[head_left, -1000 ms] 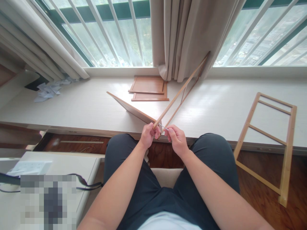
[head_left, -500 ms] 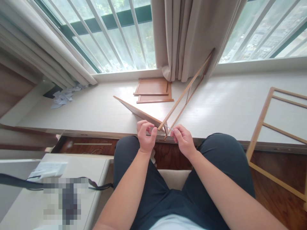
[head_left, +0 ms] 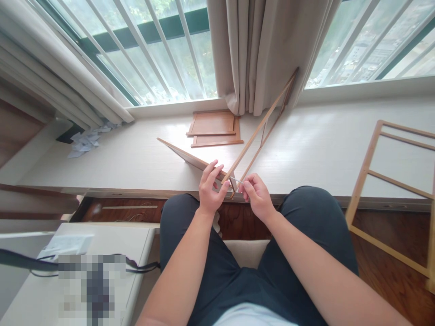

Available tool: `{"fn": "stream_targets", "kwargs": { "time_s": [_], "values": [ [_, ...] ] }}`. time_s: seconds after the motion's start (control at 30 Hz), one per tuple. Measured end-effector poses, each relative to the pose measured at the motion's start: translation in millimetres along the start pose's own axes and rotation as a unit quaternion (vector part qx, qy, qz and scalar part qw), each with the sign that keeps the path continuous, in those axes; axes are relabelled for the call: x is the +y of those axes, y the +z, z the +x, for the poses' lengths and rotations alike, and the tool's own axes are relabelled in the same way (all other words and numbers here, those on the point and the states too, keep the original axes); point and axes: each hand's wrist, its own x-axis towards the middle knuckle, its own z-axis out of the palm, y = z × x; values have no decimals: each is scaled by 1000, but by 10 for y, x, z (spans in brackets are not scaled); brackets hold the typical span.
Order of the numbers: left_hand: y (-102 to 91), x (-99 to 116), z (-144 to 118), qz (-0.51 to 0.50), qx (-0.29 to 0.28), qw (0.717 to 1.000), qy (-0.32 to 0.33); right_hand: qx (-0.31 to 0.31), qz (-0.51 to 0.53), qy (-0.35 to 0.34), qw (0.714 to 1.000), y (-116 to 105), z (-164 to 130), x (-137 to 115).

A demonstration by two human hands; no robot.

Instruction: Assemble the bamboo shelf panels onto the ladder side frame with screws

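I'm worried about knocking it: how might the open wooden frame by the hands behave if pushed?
The wooden frame is probably stiff: no part visibly sags. Its open middle suggests it's fairly light. Standing on edge, it may tip.

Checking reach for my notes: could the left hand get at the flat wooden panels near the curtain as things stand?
Probably, with a forward stretch: the left hand looks open, and the flat wooden panels lie in plain view on the ledge, though the tilted panel stands partly between.
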Motion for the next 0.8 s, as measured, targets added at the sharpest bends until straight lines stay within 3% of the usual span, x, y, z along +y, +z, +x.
{"fn": "stream_targets", "kwargs": {
  "time_s": [0.3, 0.57, 0.8],
  "values": [
    [35, -14, -19, -14, 21, 1000, 0, -2, 90, 3, 996, 26, 15, -32],
    [54, -42, -7, -9, 27, 1000, 2, -53, 236, 114, 964, 8, 82, -158],
    [69, -52, -7, -14, 28, 999, -3, -47, 231, 124, 964, -2, 93, -210]
  ]
}}
